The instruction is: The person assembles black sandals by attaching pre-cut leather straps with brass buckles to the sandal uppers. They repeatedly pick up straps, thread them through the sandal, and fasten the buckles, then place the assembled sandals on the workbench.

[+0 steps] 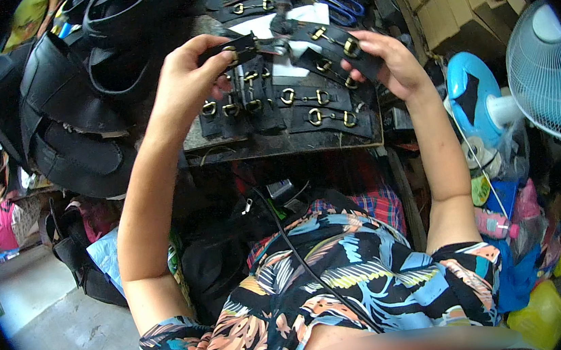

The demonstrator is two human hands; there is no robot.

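— What's in the left hand (191,71)?
— Its grip pinches a black leather strap (234,48) with a brass buckle, raised above the counter (277,146).
— And the right hand (388,61)?
— Fingers closed on another buckled strap (338,42), level with the first.
— Below them?
— Rows of finished black straps (286,102); blue-handled scissors (345,5) farther back, a fan (543,72) to the right.

To your right: a blue-and-white fan (538,73), stacked cardboard (436,1), a yellow bag (540,315) low down. Blue-handled scissors (343,6) lie at the table's (277,146) far end. Black leather pieces (73,121) piled left; concrete floor (65,334) below.
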